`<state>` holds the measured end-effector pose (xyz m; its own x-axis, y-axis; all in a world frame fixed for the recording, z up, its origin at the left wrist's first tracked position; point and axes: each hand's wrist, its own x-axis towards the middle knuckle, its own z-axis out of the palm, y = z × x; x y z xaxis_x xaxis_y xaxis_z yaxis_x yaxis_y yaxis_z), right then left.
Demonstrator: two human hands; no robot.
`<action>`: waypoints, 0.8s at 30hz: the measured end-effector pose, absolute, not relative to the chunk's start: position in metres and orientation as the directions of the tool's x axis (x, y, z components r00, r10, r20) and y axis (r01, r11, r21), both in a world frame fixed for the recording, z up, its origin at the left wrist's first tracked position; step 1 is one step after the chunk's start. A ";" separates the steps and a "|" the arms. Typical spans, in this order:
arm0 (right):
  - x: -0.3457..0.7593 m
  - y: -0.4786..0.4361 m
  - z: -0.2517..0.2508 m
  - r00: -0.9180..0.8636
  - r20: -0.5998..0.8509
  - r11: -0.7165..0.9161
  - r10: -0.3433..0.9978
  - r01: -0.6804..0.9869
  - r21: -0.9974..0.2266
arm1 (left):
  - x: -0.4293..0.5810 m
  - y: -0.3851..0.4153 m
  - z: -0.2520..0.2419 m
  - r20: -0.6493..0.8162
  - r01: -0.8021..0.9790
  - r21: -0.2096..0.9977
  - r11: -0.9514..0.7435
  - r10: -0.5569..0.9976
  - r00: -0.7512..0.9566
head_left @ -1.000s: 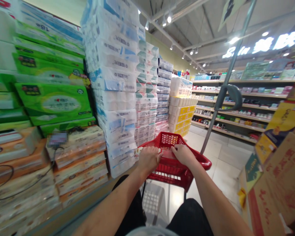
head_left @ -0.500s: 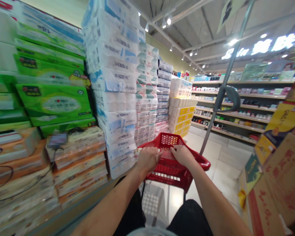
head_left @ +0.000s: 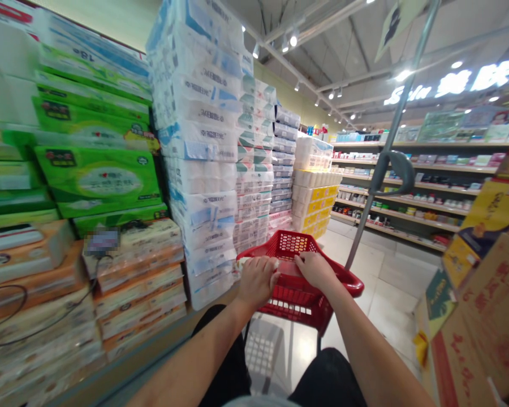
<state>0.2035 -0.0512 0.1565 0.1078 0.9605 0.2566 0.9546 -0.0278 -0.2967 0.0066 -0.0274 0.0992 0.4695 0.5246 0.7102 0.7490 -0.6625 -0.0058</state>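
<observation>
a red plastic shopping basket (head_left: 294, 308) with a mesh-patterned wall sits just ahead of the person, near the middle of the aisle, and a metal pole (head_left: 367, 209) with a curved grey handle (head_left: 392, 172) rises from its right side. the left hand (head_left: 257, 281) is curled closed over a pale wrapped packet (head_left: 245, 262) at the basket's near left, with the fingers bent down across it, though what the packet is cannot be made out. the right hand (head_left: 316, 269) lies half curled inside the basket, fingertips on the red near the far rim, and whether it has hold of anything cannot be told. to the left stand tall stacks of toilet paper packs (head_left: 199, 141), the blue and white wrappers printed 幸福阳光, beside green packs (head_left: 97, 183) with 18 printed high on the top one. cardboard cartons (head_left: 487, 333) with red characters stand at near right, and far right, above the shelves of boxed goods (head_left: 401, 209), a lit sign (head_left: 407, 95) reads "skin".
</observation>
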 end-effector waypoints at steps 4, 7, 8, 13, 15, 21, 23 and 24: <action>0.203 -0.050 0.156 0.103 0.256 -0.029 0.961 0.960 -0.279 | 0.009 -0.029 0.096 0.722 0.719 -0.004 -0.695 0.495 0.483; 0.203 -0.049 0.155 0.088 0.262 -0.015 0.961 0.964 -0.267 | 0.014 -0.035 0.092 0.737 0.689 -0.033 -0.724 0.448 0.506; 0.203 -0.049 0.154 0.086 0.260 -0.014 0.962 0.964 -0.265 | 0.017 -0.038 0.091 0.738 0.675 -0.040 -0.737 0.433 0.517; 0.204 -0.048 0.153 0.071 0.247 -0.006 0.967 0.968 -0.253 | 0.035 -0.048 0.106 0.682 0.609 -0.009 -0.793 0.440 0.584; 0.205 -0.048 0.153 0.054 0.238 0.008 0.970 0.967 -0.253 | 0.043 -0.046 0.119 0.640 0.618 0.026 -0.786 0.488 0.594; 0.200 -0.049 0.154 0.061 0.224 0.000 0.973 0.965 -0.263 | 0.052 -0.023 0.149 0.432 0.679 0.001 -0.734 0.613 0.661; 0.197 -0.049 0.154 0.060 0.236 0.009 0.970 0.960 -0.279 | 0.052 -0.014 0.155 0.357 0.655 -0.063 -0.753 0.596 0.720; 0.195 -0.048 0.154 0.056 0.241 0.015 0.969 0.959 -0.283 | 0.051 -0.010 0.158 0.319 0.647 -0.090 -0.757 0.593 0.739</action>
<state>0.1950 -0.0481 0.1535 0.0556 0.9690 0.2408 0.9589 0.0154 -0.2835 0.0514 -0.0097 0.1579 0.7392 0.5934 0.3186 0.6467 -0.7575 -0.0895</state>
